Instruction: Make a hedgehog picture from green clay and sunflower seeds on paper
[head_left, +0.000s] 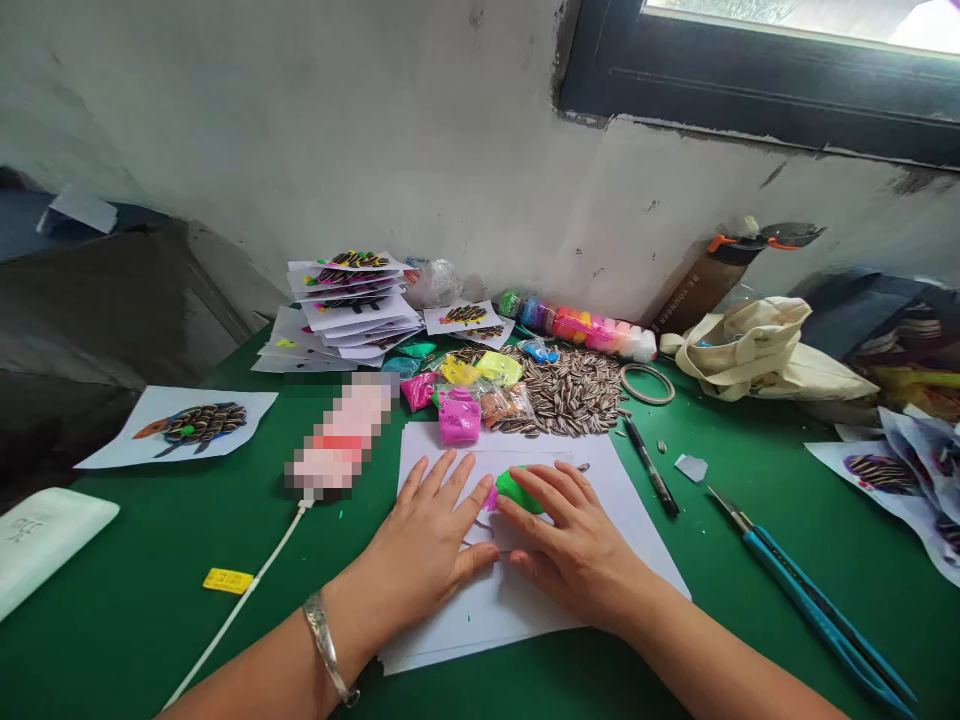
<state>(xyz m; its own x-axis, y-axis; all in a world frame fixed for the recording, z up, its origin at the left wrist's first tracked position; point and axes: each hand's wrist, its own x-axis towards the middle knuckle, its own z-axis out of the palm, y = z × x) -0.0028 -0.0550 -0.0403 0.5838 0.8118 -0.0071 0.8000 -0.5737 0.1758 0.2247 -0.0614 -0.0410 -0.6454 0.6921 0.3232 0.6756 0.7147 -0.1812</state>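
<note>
The left hand point(431, 535) lies open and flat, palm down with fingers fanned, on a sheet of white paper point(637, 545). A beaten silver bangle point(327, 645) circles its wrist. The right hand point(570, 540) rests just beside it, fingers loosely curved, their tips against a smooth, rounded lump of green clay point(517, 490). Whether they pinch the lump or only press it cannot be told. The lump sits on the paper's far middle, with a scrap of magenta clay point(491, 497) touching its left side.

Farther off, small crinkled plastic bags of clay point(459, 418) lie against a heap of striped sunflower seeds point(574, 390). A thin tape ring point(647, 383) and a black pen point(651, 465) lie to the right, and a long blue-handled tool point(817, 600) near right. A row of coloured clay tubs point(585, 325) lines the rough plaster wall. Far left is a stack of paper cards point(352, 300) bearing seed pictures. All of it rests on the green table point(150, 560).
</note>
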